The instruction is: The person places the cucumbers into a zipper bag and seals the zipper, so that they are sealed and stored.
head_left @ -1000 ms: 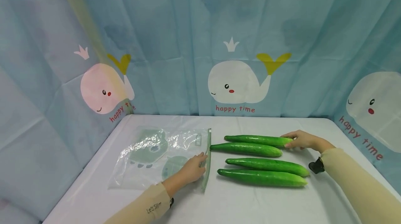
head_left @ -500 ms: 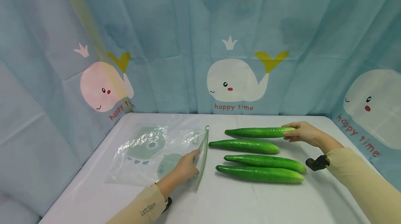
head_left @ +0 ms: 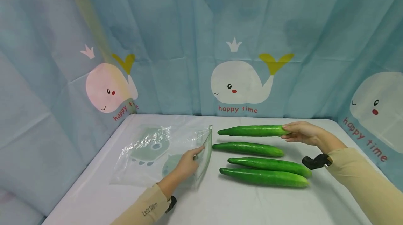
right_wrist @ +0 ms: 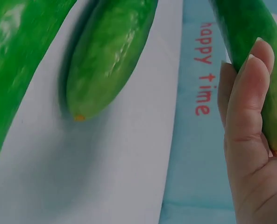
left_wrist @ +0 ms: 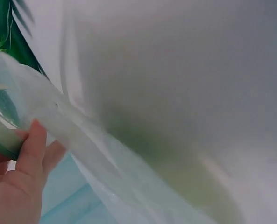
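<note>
A clear zip bag (head_left: 185, 135) with pale green animal prints lies on the left of the table. My left hand (head_left: 185, 164) is at its right end, holding up the edge of the mouth; in the left wrist view the fingers of the left hand (left_wrist: 28, 177) curl at the green-edged plastic. My right hand (head_left: 302, 133) grips the pale end of a cucumber (head_left: 248, 131), which is raised level above the table's far part, its dark tip toward the bag. In the right wrist view, thumb and fingers wrap this cucumber (right_wrist: 250, 32). How far the bag's mouth gapes is partly hidden.
Three more cucumbers lie side by side on the white table (head_left: 239, 204): one (head_left: 248, 149) with its tip close to the bag's mouth, another (head_left: 267, 165) nearer, and a third (head_left: 264, 177) nearest. A blue curtain (head_left: 176, 78) with whale prints stands behind the table.
My right hand has lifted the far cucumber off the table and brought it slightly left. My left hand has raised the edge of the bag's mouth, which lay flatter before.
</note>
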Motion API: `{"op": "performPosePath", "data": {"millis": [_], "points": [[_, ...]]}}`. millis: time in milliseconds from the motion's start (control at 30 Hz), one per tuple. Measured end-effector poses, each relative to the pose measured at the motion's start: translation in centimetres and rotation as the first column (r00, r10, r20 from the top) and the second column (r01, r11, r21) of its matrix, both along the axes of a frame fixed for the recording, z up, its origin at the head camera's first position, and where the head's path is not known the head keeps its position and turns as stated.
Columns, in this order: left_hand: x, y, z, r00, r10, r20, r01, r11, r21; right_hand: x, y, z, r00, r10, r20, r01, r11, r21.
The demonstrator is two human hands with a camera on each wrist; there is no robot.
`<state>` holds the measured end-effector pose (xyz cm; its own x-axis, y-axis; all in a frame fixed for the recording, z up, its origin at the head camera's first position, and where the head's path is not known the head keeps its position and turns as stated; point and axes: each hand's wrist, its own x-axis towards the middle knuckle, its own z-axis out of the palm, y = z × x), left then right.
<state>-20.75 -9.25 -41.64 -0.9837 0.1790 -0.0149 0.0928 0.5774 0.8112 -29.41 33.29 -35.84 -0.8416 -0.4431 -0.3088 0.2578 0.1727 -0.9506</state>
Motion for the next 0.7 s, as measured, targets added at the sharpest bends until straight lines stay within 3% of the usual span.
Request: {"op": "performPosePath", "data": {"millis": [167,467,700], "points": [[-0.3,0.1,0.1,0.998,0.031,0.053,-0.030,1.000,-0.007,0.0,-0.7,0.1,0.996,0.091,0.017,-0.090,0.994,-0.059],[-0.2,-0.3,0.8,0.996,0.071,0.048,-0.074,0.996,0.053,-0.9,-2.2,-0.5,0.996,0.081,0.031,-0.082,0.996,0.032],[-0.3,-0.4,1.1,0.996,0.060,0.062,-0.066,0.994,0.092,-1.7,-3.0,-0.7,0.996,0.065,0.058,-0.068,0.996,0.058]]}}
